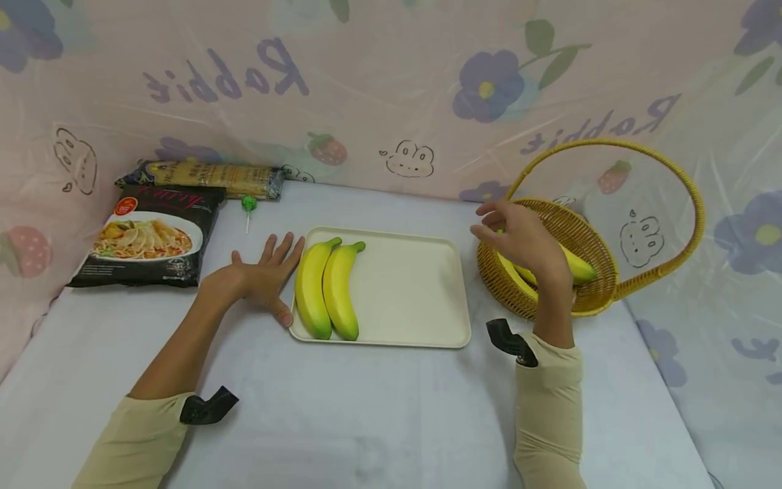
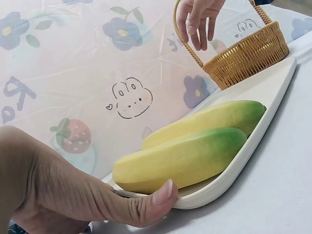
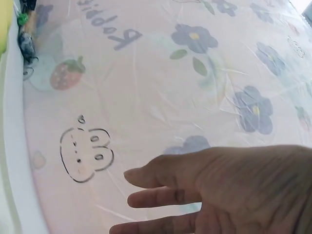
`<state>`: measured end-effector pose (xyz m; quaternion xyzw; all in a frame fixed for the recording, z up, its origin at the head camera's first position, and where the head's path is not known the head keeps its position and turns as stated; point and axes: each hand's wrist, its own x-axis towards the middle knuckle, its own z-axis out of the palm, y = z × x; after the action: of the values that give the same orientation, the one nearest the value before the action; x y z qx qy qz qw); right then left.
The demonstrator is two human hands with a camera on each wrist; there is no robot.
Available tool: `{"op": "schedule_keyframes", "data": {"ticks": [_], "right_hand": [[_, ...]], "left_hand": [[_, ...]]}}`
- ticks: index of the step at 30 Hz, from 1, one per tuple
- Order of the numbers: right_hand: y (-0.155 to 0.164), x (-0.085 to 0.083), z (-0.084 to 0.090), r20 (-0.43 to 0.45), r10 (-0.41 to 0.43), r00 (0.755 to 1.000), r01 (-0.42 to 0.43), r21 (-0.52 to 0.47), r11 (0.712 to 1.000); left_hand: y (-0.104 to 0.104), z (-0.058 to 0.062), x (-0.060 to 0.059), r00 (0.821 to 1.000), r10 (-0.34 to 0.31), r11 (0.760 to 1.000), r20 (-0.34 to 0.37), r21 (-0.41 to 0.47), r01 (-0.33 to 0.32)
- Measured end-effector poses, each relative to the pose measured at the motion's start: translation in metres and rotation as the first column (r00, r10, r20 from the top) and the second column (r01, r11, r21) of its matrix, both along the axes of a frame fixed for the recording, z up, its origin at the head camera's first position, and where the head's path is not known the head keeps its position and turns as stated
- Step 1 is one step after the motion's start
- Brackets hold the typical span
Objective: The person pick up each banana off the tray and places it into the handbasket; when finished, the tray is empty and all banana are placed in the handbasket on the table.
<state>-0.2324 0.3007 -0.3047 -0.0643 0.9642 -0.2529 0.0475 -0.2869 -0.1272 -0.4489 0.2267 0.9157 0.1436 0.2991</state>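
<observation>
Two yellow bananas with green tips, one outer [image 1: 313, 288] and one inner [image 1: 342, 292], lie side by side at the left end of a cream tray [image 1: 409, 292]. My left hand [image 1: 259, 275] has its fingers spread at the tray's left edge, the thumb right at the rim in the left wrist view. Over the near left side of a wicker basket [image 1: 601, 265] hovers my right hand [image 1: 519, 234], its fingers loosely bent and nothing between them. More bananas [image 1: 580, 266] lie in the basket, partly hidden by that hand and wrist.
At the back left lie a black noodle packet [image 1: 149, 238] and a long pack of dry noodles [image 1: 214, 178]. A green lollipop [image 1: 248, 205] lies beside them. The basket's tall handle [image 1: 696, 204] arches up to the right. A printed curtain [image 1: 379, 88] closes off the back.
</observation>
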Motion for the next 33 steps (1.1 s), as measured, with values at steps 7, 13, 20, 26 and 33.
{"op": "schedule_keyframes", "data": {"ticks": [7, 13, 20, 26, 33], "right_hand": [[-0.025, -0.008, -0.009, 0.024, 0.052, 0.998, -0.051, -0.047, 0.998], [-0.043, -0.013, -0.020, 0.027, 0.114, 0.993, -0.113, -0.050, 0.992], [-0.064, -0.013, -0.028, 0.053, 0.180, 0.982, -0.175, -0.080, 0.981], [-0.084, -0.011, -0.037, 0.080, 0.222, 0.972, -0.217, -0.072, 0.974], [-0.106, -0.008, -0.049, 0.090, 0.310, 0.946, -0.309, -0.025, 0.951]], "left_hand": [[0.000, -0.001, -0.002, 1.000, 0.006, 1.000, 0.006, -0.010, -0.006], [0.001, 0.002, 0.001, 1.000, 0.008, 1.000, 0.005, -0.005, -0.008], [0.006, 0.013, 0.006, 1.000, 0.008, 1.000, 0.011, -0.012, -0.008], [0.007, 0.016, 0.006, 1.000, 0.013, 1.000, 0.019, -0.008, -0.013], [0.002, 0.003, 0.001, 1.000, 0.009, 1.000, -0.001, -0.006, -0.009]]}}
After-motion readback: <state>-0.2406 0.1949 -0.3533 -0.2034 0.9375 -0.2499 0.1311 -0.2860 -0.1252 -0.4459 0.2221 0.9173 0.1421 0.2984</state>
